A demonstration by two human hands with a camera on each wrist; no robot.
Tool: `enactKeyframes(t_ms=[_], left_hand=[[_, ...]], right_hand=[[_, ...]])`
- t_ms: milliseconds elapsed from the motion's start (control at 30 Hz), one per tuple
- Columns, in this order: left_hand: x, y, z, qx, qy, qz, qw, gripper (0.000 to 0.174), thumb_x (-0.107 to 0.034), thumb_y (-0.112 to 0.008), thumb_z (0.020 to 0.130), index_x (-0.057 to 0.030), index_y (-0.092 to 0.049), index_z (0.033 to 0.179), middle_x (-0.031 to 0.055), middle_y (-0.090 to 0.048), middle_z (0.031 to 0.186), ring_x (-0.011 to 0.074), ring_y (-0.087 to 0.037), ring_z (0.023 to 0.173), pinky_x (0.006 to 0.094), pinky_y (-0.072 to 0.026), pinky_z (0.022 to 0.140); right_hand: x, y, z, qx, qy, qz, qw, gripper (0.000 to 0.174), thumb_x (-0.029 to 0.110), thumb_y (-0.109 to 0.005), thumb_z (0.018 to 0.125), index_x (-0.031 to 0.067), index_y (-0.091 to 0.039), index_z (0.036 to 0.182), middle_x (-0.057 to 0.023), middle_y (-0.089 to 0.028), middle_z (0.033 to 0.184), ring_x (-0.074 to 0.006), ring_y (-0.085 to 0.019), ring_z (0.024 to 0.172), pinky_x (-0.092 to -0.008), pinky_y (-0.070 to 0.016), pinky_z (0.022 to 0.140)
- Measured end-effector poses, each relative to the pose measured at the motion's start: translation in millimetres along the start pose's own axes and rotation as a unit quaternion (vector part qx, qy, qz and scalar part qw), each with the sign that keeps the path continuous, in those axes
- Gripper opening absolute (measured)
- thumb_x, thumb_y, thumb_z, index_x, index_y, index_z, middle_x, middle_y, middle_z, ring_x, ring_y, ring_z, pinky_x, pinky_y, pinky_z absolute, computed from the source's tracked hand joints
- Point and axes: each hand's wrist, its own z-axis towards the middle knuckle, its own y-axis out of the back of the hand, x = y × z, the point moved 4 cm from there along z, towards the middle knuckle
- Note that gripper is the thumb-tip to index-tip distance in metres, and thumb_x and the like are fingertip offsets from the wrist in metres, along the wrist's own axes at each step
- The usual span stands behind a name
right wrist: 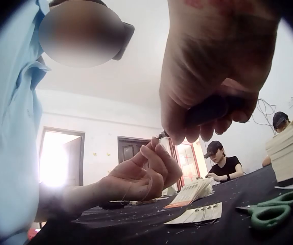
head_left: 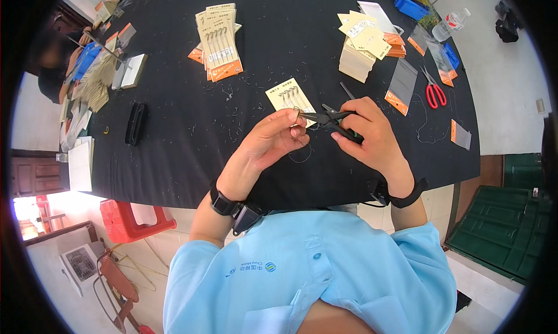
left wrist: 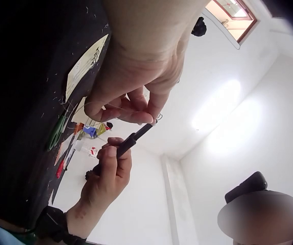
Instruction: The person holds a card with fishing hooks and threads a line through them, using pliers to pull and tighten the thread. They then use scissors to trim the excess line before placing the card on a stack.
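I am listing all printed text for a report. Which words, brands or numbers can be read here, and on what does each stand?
"中国移动 China Mobile", seen upside down beside a small round logo: chest of the light blue shirt.
Pale yellow paper card of hooks: print too small to read.
Two piles of yellow cards with orange edges: dark print, too blurred to read.
Wrist views: no readable text.

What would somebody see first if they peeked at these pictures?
Two hands meet over the black table: the left hand pinches a tiny hook, and the right hand grips black pliers pointed at it. Behind them lie yellow cards of hooks, with red scissors off to the right.
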Motion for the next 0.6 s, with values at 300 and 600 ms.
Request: enactKeyframes(t_ms=[300,600], left_hand=[[-1.1,-1.4,-0.1,-0.007,-0.004,-0.008,1.0,0.009,-0.016,-0.062,0.088,-0.0081,-0.06,0.091,-0.0001,-0.06,0.084,0.0055,-0.05,0.069,0.0326,-0.0388,0.077],[-1.3,-2.9,1.1,0.013,-0.008,-0.015,1.0,0.01,-0.016,-0.062,0.088,-0.0058,-0.061,0.091,-0.0008,-0.06,0.085,0.0046,-0.049,0.068,0.0304,-0.0379,0.075]], right_hand=[[-4.9,-5.4,-4.0,0.002,-0.006,0.012,1.0,0.021,0.01,-0.074,0.068,0.0038,-0.057,0.077,-0.0077,-0.056,0.097,-0.0242,-0.052,0.079,-0.0342,-0.0449,0.067],[-8.5,-7.9,-4.5,-0.001,-0.012,0.032,0.999,0.021,0.01,-0.074,0.069,0.0033,-0.056,0.077,-0.0087,-0.057,0.098,-0.0255,-0.052,0.081,-0.0345,-0.0451,0.069]])
